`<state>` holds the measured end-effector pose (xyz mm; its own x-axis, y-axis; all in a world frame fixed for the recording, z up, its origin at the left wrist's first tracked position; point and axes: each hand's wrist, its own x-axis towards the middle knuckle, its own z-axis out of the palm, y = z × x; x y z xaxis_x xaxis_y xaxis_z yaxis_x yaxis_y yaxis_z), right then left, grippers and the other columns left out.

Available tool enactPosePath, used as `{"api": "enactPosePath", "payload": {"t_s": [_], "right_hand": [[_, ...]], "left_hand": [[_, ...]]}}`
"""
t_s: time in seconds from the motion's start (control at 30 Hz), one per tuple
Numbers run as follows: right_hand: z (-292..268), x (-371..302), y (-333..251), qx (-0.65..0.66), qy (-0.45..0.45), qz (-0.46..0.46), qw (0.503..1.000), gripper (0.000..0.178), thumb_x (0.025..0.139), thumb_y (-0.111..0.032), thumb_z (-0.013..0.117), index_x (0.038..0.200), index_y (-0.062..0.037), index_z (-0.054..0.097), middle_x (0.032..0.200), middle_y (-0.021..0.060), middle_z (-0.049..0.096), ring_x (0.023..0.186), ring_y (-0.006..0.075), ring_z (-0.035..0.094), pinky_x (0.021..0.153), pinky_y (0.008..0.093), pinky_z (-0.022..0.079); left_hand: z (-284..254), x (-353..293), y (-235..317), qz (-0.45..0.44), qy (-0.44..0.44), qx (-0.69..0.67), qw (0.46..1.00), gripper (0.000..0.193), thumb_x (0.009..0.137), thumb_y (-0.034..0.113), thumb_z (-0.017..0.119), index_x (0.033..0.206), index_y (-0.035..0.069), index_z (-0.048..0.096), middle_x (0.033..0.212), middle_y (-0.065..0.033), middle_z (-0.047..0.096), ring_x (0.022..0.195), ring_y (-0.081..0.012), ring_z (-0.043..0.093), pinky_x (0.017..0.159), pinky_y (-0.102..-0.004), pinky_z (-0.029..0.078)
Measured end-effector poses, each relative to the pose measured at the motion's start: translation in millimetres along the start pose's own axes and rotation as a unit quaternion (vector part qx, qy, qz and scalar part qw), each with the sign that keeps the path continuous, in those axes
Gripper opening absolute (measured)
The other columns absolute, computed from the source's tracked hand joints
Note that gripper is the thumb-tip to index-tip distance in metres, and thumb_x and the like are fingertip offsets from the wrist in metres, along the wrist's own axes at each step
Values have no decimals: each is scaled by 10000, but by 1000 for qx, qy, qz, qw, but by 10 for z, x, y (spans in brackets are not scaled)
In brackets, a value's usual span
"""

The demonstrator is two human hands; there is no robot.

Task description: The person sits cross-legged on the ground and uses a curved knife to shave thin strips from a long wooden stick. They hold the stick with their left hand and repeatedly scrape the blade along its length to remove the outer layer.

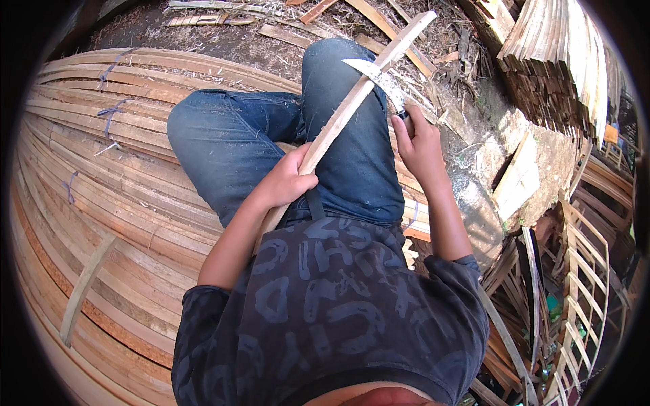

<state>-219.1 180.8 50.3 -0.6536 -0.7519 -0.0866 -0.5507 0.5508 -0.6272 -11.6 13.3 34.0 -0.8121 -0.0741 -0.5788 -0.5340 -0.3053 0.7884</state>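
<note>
My left hand [290, 179] is wrapped round the lower part of a long wooden strip [344, 114]. The strip slants up and away to the right over my thigh, its far end beyond my knee. In my right hand [421, 143] is the dark handle of a curved knife [388, 84]. Its bright blade lies across the upper part of the strip, with the pointed tip to the left. Whether the edge bites into the wood cannot be made out. My jeans [352, 152] are dotted with small wood chips.
Long wooden strips [135, 196], some bundled with blue ties [112, 111], lie beneath and left of me. A tall stack of boards [552, 61] stands at the far right. Offcuts and shavings [284, 35] litter the ground ahead. A slatted wooden frame [575, 298] leans at the right.
</note>
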Motion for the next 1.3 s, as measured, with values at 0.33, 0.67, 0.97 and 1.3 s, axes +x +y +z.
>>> {"api": "enactPosePath", "payload": {"t_s": [0.33, 0.67, 0.97, 1.3], "right_hand": [[-153, 122, 130, 515, -257, 277, 769, 215, 969, -263, 559, 918, -56, 527, 518, -28, 409, 358, 45, 323, 319, 199, 244], [-337, -21, -17, 530, -214, 227, 789, 177, 961, -215, 570, 969, -74, 462, 505, -26, 353, 348, 58, 343, 303, 214, 274], [43, -209, -122, 482, -309, 222, 789, 227, 990, -234, 508, 1020, -17, 566, 609, -23, 471, 444, 49, 440, 405, 201, 380], [-360, 116, 218, 435, -213, 230, 844, 231, 965, -217, 549, 956, 0, 631, 596, -28, 493, 415, 24, 397, 368, 182, 314]], "left_hand": [[-128, 14, 26, -17, -56, -57, 997, 337, 642, 52, 504, 975, 33, 455, 641, 16, 399, 487, -60, 351, 422, -229, 297], [-143, 4, 28, -39, -62, -73, 995, 258, 629, 39, 505, 861, 81, 400, 626, 14, 385, 458, -55, 335, 396, -216, 274], [-148, 11, 29, -23, -60, -61, 996, 259, 610, 41, 503, 826, 94, 369, 620, 15, 377, 446, -53, 326, 388, -214, 269], [-167, 18, -21, -31, -73, -85, 993, 257, 633, 46, 499, 852, 89, 373, 634, 12, 382, 455, -51, 323, 396, -211, 268]]}}
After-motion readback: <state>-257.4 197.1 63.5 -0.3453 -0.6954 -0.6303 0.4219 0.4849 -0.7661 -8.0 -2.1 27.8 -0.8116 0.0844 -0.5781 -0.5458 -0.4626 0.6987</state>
